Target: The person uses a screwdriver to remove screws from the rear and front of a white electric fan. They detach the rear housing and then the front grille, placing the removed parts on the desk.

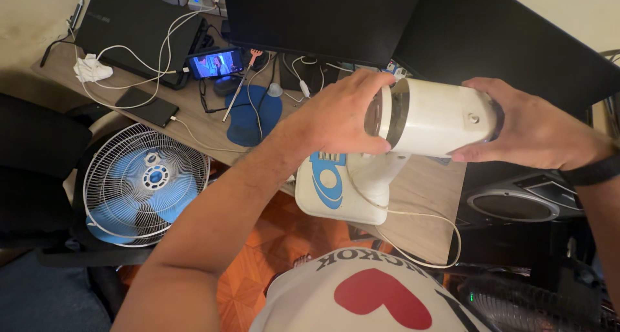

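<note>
The front end of the white cylindrical plastic fan motor housing (434, 117) is covered by the left hand (342, 115), so what the fingers press on there cannot be made out; the rear end is likewise lost inside the right hand (529, 128), whose wrist carries a black band (591, 170) and whose forearm runs out of frame; both hands are wrapped firmly round the housing, one at each end, holding it level above the desk edge; its curved white neck drops to a white square fan base with blue markings (336, 190), which rests on the wooden desk (426, 196), a thin white cord (426, 238) looping off it; the person's white shirt with a red heart shape (381, 293) blocks the floor just below; to the left, down on the floor, leans a round white wire fan guard with pale blue blades (145, 183), apart from the hands; further back lie a blue mouse pad (255, 115), a small phone with a lit screen (216, 64), a black phone lying flat (145, 106), a closed black laptop (139, 25) tangled in white cables and a crumpled white tissue (90, 68); two dark monitors (413, 22) fill the rear; a grey speaker (516, 203) sits low at right, half in shadow; the floor is orange tile (271, 241); the wall is cream.
</note>
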